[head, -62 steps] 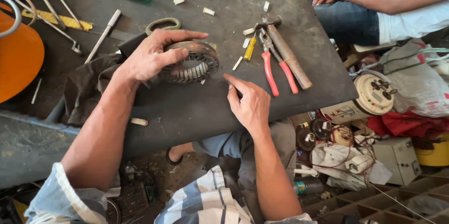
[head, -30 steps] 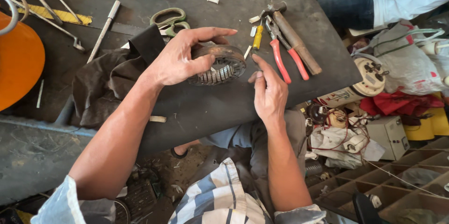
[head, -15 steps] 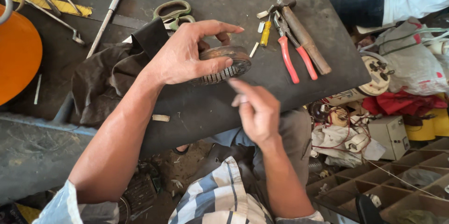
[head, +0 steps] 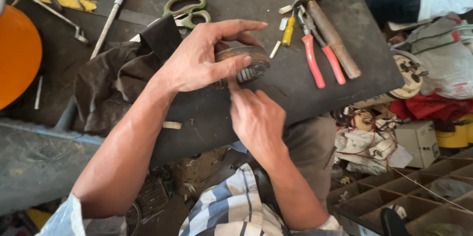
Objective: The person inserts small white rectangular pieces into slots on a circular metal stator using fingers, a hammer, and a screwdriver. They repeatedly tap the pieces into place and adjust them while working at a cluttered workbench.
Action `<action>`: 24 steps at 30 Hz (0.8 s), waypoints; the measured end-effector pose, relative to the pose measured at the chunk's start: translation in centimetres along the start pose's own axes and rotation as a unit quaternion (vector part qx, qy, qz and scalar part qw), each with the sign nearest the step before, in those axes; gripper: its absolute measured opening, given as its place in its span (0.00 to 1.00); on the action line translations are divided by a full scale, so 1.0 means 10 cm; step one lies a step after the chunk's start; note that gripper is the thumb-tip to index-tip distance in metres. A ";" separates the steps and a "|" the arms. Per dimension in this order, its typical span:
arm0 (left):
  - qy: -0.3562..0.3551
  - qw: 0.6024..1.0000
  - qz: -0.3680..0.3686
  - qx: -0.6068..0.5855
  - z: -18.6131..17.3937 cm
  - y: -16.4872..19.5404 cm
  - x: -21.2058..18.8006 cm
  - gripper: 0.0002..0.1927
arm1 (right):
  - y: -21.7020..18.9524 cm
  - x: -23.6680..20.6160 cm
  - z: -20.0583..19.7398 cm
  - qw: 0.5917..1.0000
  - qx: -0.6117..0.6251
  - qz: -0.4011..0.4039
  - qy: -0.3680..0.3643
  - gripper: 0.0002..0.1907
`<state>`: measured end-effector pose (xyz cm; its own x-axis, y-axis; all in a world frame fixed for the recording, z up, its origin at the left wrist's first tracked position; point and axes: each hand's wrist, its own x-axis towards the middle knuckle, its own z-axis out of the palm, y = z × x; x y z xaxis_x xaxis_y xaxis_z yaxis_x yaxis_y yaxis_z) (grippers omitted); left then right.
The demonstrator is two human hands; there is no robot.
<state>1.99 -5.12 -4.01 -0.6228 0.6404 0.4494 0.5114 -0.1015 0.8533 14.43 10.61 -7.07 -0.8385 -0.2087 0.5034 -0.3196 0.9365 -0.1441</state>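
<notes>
The left hand (head: 197, 61) grasps a round metal motor part (head: 245, 64), thumb over its near rim and fingers (head: 241, 24) arched across the far side. The right hand (head: 256, 118) touches its lower edge with loosely curled fingers, holding nothing. The part sits on the dark table (head: 295, 98), near red-handled pliers (head: 318, 58), beside a dark cloth (head: 113, 83).

Even, soft daylight, no glare. Weak shadows under the hands on the dark surface (head: 276, 93). Focus sharp centre-frame; slight wide-angle stretch at edges, lower-left corner a bit soft.
</notes>
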 end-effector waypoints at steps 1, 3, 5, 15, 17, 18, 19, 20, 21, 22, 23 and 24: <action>-0.003 1.000 -0.020 -0.018 0.00 0.01 0.00 0.30 | 0.01 0.00 0.00 1.000 -0.006 0.002 -0.008 0.24; -0.008 0.997 -0.055 -0.057 0.03 0.02 0.00 0.31 | 0.02 -0.01 -0.01 0.999 -0.024 0.005 -0.021 0.25; -0.003 0.998 -0.043 -0.051 0.04 0.02 0.00 0.30 | 0.04 -0.01 0.00 1.000 0.003 0.007 -0.013 0.21; -0.003 0.994 -0.055 -0.092 0.05 0.04 -0.01 0.31 | 0.03 0.05 0.00 0.999 0.049 0.020 -0.002 0.18; 0.005 0.993 -0.077 -0.085 0.04 0.05 -0.01 0.31 | 0.03 0.06 -0.02 0.999 0.039 0.019 -0.011 0.18; 0.009 0.993 -0.087 -0.077 0.04 0.05 -0.01 0.31 | 0.03 0.07 -0.02 0.999 0.036 0.016 -0.012 0.18; 0.003 0.993 -0.081 -0.091 0.04 0.06 -0.01 0.32 | 0.03 0.07 -0.03 0.999 0.029 0.016 -0.021 0.19; -0.004 0.992 -0.075 -0.106 0.05 0.06 -0.01 0.32 | 0.03 0.07 -0.04 0.999 0.022 0.016 -0.031 0.20; -0.009 0.990 -0.069 -0.123 0.06 0.06 -0.01 0.33 | 0.03 0.07 -0.04 0.999 0.013 0.016 -0.044 0.21; -0.008 0.991 -0.070 -0.115 0.07 0.06 -0.01 0.33 | 0.04 0.07 -0.05 0.999 0.022 0.017 -0.039 0.19; -0.007 0.991 -0.072 -0.108 0.07 0.06 -0.01 0.33 | 0.04 0.07 -0.05 0.999 0.030 0.019 -0.035 0.17; -0.005 0.992 -0.075 -0.103 0.08 0.06 -0.01 0.33 | 0.04 0.07 -0.06 0.999 0.039 0.020 -0.033 0.15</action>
<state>2.82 -4.66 -3.73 -0.6765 0.6668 0.3126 0.2822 -0.1573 0.9464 13.98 11.04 -6.27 -0.8777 -0.1909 0.4395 -0.3156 0.9205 -0.2304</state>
